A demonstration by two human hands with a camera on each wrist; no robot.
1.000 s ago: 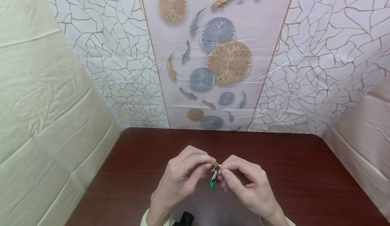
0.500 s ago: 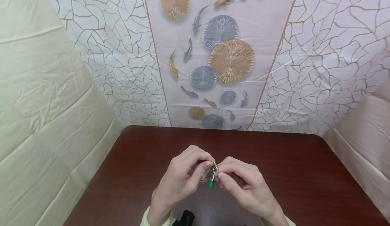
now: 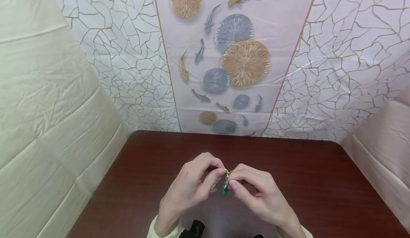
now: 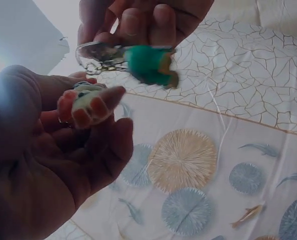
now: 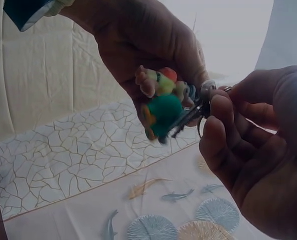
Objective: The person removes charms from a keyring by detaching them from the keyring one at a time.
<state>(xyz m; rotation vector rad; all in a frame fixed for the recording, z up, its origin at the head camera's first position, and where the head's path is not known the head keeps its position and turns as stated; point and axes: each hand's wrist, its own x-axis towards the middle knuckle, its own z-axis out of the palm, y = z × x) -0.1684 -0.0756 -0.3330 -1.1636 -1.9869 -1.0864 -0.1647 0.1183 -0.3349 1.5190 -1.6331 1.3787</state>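
My left hand (image 3: 193, 188) and right hand (image 3: 261, 191) meet fingertip to fingertip above the table, pinching a small keychain. Its metal key ring (image 4: 91, 65) and clasp parts lie between the fingertips. A green figurine charm (image 4: 148, 65) with yellowish feet dangles from it, blurred in the left wrist view. Against my left palm hangs a second charm, a pale figurine (image 4: 88, 105) with orange feet. Dark, slim metal pieces (image 5: 186, 117) stick out beside the green charm in the right wrist view. My right thumb and index finger grip the ring side; fingertips partly hide the join.
The dark red-brown table (image 3: 160, 149) spreads under both hands. Behind it hangs a patterned cloth (image 3: 198, 88) with fish and round motifs, with a pale quilted cloth (image 3: 64, 134) on the left. A black object (image 3: 196, 228) sits by the left wrist.
My fingertips have drawn slightly closer together, and the metal parts now hang in a narrower bunch. The pale figurine has come into sight below my left fingers. The head view has shifted slightly.
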